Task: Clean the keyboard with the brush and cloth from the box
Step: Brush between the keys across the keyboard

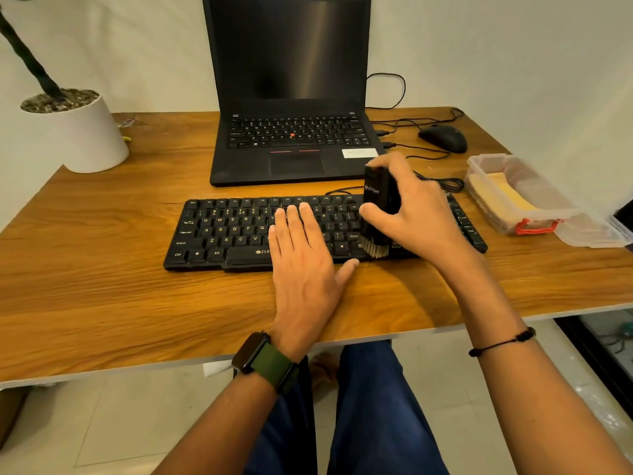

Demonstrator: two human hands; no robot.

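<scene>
The right hand (416,207) grips a black block brush (376,214), pale bristles on the black wired keyboard (219,231); the left hand (301,255) lies flat on its keys. Right of the keyboard, a clear plastic box (520,197) with a red latch holds a folded yellow cloth (503,195).

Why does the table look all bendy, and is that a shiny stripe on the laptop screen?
In the head view, the wide lens bows the table edges; they are not really curved. The dark laptop screen carries a soft vertical band of reflected light. The left hand and the right hand gripping the brush cast faint shadows; the brush bristles look slightly blurred.
</scene>
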